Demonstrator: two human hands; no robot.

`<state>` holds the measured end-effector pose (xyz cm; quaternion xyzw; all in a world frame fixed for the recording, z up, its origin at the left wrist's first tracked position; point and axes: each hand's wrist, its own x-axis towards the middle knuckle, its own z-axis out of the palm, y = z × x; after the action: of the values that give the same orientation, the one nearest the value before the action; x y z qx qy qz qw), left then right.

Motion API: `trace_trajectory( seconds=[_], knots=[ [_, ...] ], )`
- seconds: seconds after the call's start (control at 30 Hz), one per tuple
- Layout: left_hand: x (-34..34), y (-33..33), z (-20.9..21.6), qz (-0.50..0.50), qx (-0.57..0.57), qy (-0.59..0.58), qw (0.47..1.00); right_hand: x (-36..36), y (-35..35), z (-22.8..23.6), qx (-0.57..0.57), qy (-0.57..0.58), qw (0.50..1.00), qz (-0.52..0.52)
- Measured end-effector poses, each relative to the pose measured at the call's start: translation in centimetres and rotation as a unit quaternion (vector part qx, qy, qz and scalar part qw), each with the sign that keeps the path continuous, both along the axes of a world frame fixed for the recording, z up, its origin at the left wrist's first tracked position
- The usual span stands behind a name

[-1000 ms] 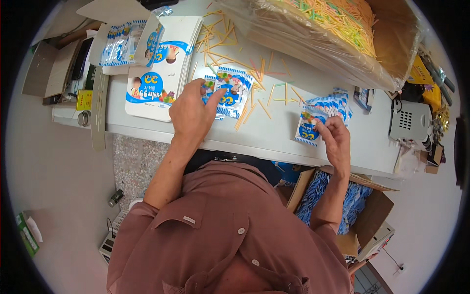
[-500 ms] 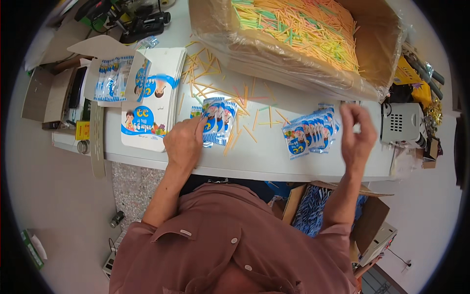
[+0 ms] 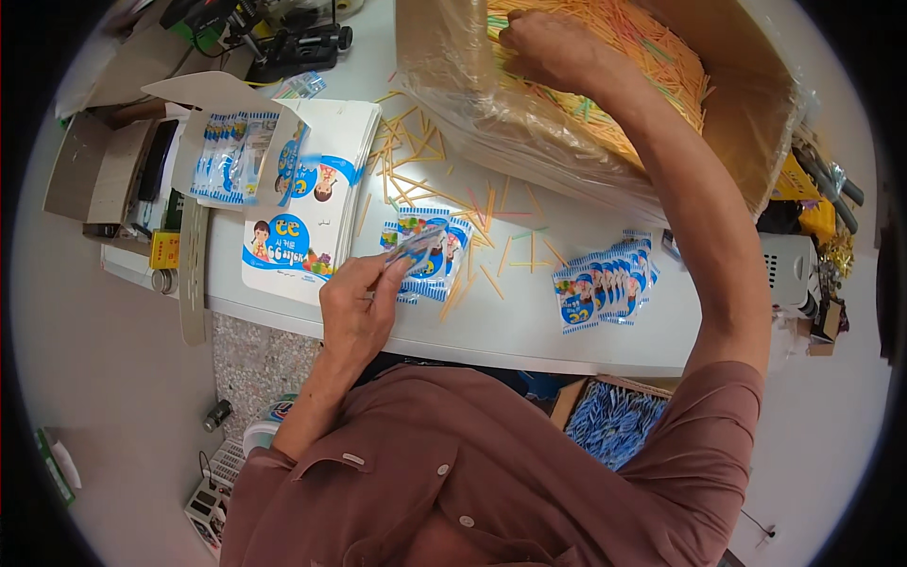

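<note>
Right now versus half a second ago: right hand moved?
Yes: up and left in view, from right of the fanned packets to the sticks in the carton; right hand.

At three o'clock, your packets (image 3: 578, 299) have blue-and-white striped edges; at one o'clock, sticks (image 3: 654, 59) are orange, yellow, green.
</note>
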<state>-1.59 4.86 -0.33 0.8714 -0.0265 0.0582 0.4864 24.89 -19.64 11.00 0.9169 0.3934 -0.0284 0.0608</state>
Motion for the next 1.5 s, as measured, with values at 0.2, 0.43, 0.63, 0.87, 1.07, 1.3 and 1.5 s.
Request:
trace_trajectory(
  seconds=[0.2,0.43,0.63,0.87,1.07,1.3,1.5],
  knots=[
    [0.5,0.6,0.2,0.008,-0.097,0.050,0.994,1.1,1.4,-3.1,-0.158,-0.091,0.983,-0.014],
    [0.6,1.0,0.0,0.029,-0.133,0.014,0.991,1.4,-1.7,-2.7,-0.068,-0.050,0.996,-0.001],
    [1.4,1.8,0.6,0.084,-0.174,-0.021,0.981,-5.2,0.5,4.5,0.025,-0.005,0.982,-0.186],
    [6.1,-1.1,7.2,-0.038,-0.582,-0.048,0.811,-13.6,-4.2,5.3,0.399,0.408,0.810,-0.136],
    [5.3,-6.2,11.1,-0.323,-0.366,0.268,0.831,-22.3,-0.5,-1.6,0.557,0.634,0.523,-0.120],
    [2.7,-6.2,3.8,-0.253,-0.312,0.171,0.900,-29.0,0.0,-9.2,0.565,0.445,0.654,-0.235],
    [2.9,-3.3,2.3,-0.005,-0.457,0.138,0.878,-32.8,-1.7,-16.7,0.685,0.157,0.663,-0.257]
  ],
)
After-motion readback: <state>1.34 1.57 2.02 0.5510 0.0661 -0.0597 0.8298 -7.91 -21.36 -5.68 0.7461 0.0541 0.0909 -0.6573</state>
